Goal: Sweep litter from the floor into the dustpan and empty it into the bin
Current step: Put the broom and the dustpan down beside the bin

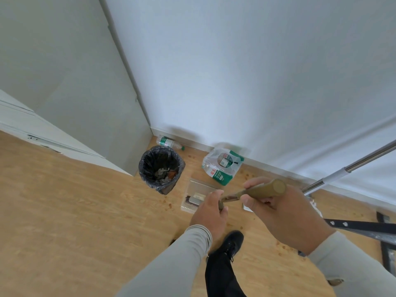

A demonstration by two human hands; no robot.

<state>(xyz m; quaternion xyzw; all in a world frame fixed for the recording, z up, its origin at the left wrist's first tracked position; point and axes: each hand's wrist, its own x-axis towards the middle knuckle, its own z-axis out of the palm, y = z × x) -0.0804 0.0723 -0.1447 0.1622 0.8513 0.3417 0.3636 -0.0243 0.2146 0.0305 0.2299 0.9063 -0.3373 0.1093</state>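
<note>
1. Labels: plastic bottle (167, 143) by the wall has a green/white label, text too small to read. Clear bag (222, 165) w/ green print and red characters, not legible.
2. Left hand (211, 212) closed round the lower broom handle (255, 191); right hand (278, 213) clamped on its upper end.
3. Dustpan (194, 189) on the floor just beyond the left hand, some dark litter in it.
4. Bin (160, 168), black liner, scraps inside, left of the dustpan, near the corner.
5. Small brown litter bits (169, 205) scattered on the floor around the pan.

Bin (161, 168) left of dustpan (194, 190), bottle (168, 142) behind (by wall)
</note>
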